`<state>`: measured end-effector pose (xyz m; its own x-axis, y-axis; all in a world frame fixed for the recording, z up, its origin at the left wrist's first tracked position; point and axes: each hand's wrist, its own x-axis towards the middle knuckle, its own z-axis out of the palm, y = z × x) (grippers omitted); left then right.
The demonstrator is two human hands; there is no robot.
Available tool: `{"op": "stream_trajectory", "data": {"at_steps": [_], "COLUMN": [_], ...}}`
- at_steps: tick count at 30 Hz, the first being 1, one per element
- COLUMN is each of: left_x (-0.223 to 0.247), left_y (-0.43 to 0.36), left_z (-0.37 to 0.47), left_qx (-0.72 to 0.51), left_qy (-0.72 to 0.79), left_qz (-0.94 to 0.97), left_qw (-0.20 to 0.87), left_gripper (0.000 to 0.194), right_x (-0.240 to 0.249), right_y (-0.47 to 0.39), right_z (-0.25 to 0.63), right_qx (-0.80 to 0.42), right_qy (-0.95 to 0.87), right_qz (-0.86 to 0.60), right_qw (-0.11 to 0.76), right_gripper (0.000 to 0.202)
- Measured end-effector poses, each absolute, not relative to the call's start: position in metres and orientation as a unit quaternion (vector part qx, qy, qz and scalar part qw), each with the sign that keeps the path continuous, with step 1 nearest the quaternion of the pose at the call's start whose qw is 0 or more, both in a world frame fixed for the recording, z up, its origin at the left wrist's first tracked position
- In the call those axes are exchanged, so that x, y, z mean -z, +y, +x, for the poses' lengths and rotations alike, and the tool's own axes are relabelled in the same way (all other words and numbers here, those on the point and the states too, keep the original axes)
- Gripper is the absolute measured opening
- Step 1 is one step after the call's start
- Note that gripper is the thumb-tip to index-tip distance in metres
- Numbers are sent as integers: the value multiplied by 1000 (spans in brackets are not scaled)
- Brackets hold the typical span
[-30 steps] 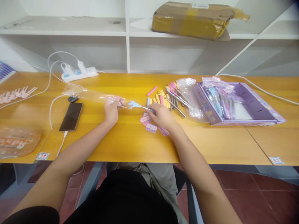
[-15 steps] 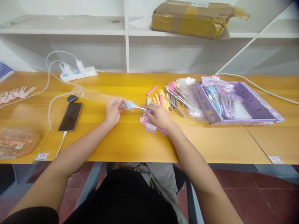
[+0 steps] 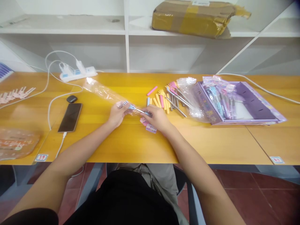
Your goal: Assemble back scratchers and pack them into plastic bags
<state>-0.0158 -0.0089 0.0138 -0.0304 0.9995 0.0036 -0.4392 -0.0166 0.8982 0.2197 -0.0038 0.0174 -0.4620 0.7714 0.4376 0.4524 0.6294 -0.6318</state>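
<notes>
Near the middle of the frame, the person's left hand (image 3: 117,116) closes thumb and fingers on the near end of a long clear plastic sleeve (image 3: 103,90), which stretches toward the upper left over the wooden table (image 3: 126,143). The right hand (image 3: 159,118), just to its right, is curled closed round the handle end of a blue hand-shaped back scratcher (image 3: 132,107). The scratcher lies between the two hands, its blue head at the left fingers and the sleeve's end, its metal rod bare toward the right hand; how far the head sits inside the film cannot be told.

Printed cards (image 3: 151,128) lie just below the right hand. Above and right of it are yellow handle tubes (image 3: 158,100), a separate pink tube (image 3: 152,91), and other scratchers with pink and yellow heads (image 3: 173,86). Clear bags (image 3: 187,82) lie beside these, touching or nearly touching a purple box (image 3: 245,104) at the right, which holds wrapped goods (image 3: 221,98).

At the left of the frame, a phone (image 3: 70,117) lies below a small black case (image 3: 72,99), with a white power strip (image 3: 79,73) farther up. A taped parcel (image 3: 189,18) rests on the shelf at upper right.
</notes>
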Motion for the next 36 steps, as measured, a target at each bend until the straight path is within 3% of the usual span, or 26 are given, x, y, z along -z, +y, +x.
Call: {"op": "stream_trajectory", "data": {"at_steps": [7, 11, 14, 20, 24, 28, 36], "left_x": [-17, -18, -20, -24, -28, -30, -19], "left_y": [14, 20, 20, 20, 20, 20, 9], "left_z": [-45, -55, -54, -50, -50, -50, -39], "left_qx": [-716, -736, -739, -742, -748, -743, -679], "left_qy": [374, 348, 355, 356, 342, 352, 380], "left_qz": [269, 241, 212, 152, 120, 108, 235], "left_qw": [524, 529, 532, 546, 555, 559, 582], "left_gripper": [28, 21, 22, 27, 29, 28, 22], "right_x": [-24, -34, -37, -22, -15, -15, -17], "right_y": [0, -1, -3, -8, -14, -18, -12], "right_z": [226, 232, 233, 222, 210, 207, 214], "right_qx": [-473, -556, -510, -408, -363, -356, -307], "right_qy": [-678, -627, -675, -800, -841, -838, -815], "right_qz": [-372, -324, -321, -307, -307, -307, -342], "right_qw": [422, 440, 427, 316, 258, 277, 353], "right_gripper": [39, 41, 39, 51, 40, 26, 18]}}
